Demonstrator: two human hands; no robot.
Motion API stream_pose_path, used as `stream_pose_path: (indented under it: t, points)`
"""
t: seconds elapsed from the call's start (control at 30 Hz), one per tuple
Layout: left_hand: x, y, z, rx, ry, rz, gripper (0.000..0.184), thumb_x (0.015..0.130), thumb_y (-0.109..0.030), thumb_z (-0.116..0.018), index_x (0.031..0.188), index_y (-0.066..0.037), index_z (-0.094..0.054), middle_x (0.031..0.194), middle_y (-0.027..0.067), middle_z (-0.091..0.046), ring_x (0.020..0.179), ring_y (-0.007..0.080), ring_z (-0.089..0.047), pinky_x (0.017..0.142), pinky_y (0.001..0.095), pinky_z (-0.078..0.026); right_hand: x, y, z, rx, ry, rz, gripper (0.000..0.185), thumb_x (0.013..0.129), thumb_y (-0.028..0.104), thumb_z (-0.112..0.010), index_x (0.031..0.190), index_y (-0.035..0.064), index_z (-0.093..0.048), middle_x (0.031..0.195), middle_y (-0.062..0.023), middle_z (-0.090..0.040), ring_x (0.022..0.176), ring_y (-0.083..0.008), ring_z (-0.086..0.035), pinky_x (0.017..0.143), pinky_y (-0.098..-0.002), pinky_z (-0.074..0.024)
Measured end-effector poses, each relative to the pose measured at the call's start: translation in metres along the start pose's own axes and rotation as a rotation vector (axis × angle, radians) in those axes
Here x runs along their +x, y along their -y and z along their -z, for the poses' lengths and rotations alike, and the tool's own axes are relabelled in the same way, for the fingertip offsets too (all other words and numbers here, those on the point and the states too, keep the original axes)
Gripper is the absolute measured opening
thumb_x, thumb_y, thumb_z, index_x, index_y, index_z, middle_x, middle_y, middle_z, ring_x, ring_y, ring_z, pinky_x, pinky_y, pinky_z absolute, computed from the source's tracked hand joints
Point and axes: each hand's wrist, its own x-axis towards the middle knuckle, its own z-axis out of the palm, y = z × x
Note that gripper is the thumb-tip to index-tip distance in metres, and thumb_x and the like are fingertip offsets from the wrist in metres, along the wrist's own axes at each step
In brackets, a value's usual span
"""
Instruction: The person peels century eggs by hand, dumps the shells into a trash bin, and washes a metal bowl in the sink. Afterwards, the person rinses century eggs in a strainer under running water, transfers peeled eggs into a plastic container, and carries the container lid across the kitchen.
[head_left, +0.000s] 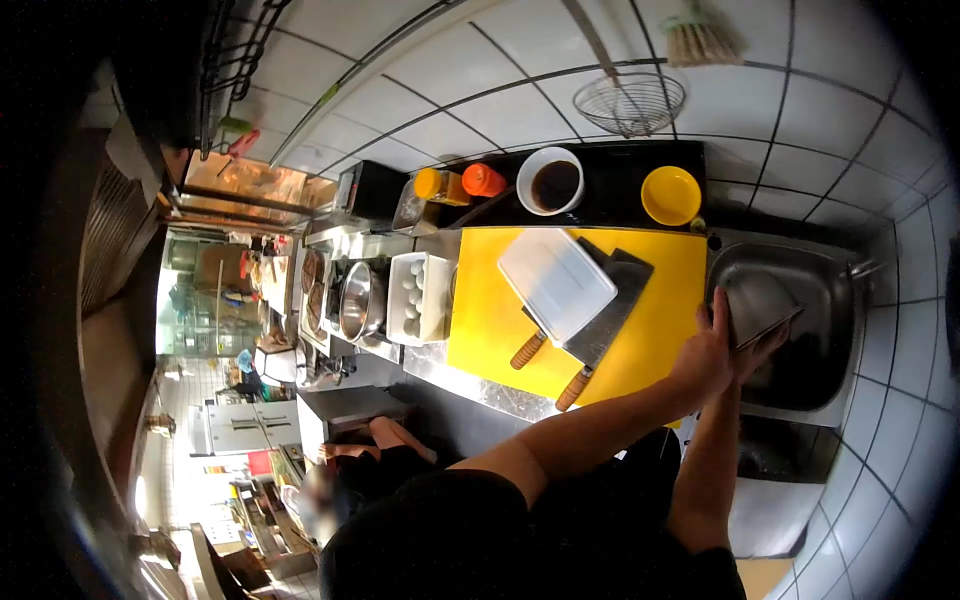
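Over the sink on the right, a grey metal container is held tilted, its inside hidden from me. My left hand grips its near left side with the fingers along the wall. Under and behind its lower edge, my right hand holds it too, partly hidden. Left of my hands lies a yellow cutting board. On it rest two cleavers with wooden handles, one dark blade showing plainly. A translucent white plastic lid or tray covers part of the blades.
Behind the board stand a white bowl of dark liquid, a yellow bowl and orange-capped and yellow-capped containers. Leftward are a white bin of eggs and a steel bowl. A wire strainer hangs above. Another person is at lower left.
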Motion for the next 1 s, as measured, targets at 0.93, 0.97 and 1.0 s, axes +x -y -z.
stream_pose_path:
  t: [0.93,0.97,1.0]
  points:
    - [-0.027,0.048,0.006,-0.155,-0.12,-0.124,0.094,0.086,-0.006,-0.064,0.156,0.005,-0.001,0.132,0.0391,-0.041,0.097,0.0535,-0.063,0.084,0.0506,-0.055,-0.026,0.037,0.008,-0.443,0.054,0.368,0.077,0.095,0.06,-0.055,0.156,0.0192,-0.034,0.154,-0.023,-0.032,0.139,-0.0452,-0.036,0.112,-0.0601,-0.0342]
    - [-0.024,0.057,0.003,-0.173,-0.141,-0.126,0.093,0.085,-0.005,-0.062,0.156,0.004,-0.002,0.135,0.0388,-0.04,0.094,0.0519,-0.065,0.084,0.049,-0.055,-0.026,0.042,0.008,-0.492,0.061,0.384,0.076,0.095,0.06,-0.054,0.156,0.0192,-0.034,0.154,-0.0234,-0.032,0.14,-0.0455,-0.035,0.112,-0.06,-0.0338]
    - [-0.02,0.069,-0.001,-0.193,-0.161,-0.129,0.092,0.085,-0.003,-0.06,0.157,0.002,-0.003,0.138,0.0385,-0.039,0.092,0.0503,-0.067,0.083,0.0474,-0.056,-0.025,0.05,0.008,-0.548,0.069,0.402,0.075,0.096,0.059,-0.054,0.156,0.0193,-0.035,0.154,-0.0237,-0.032,0.14,-0.0457,-0.035,0.112,-0.0598,-0.0334]
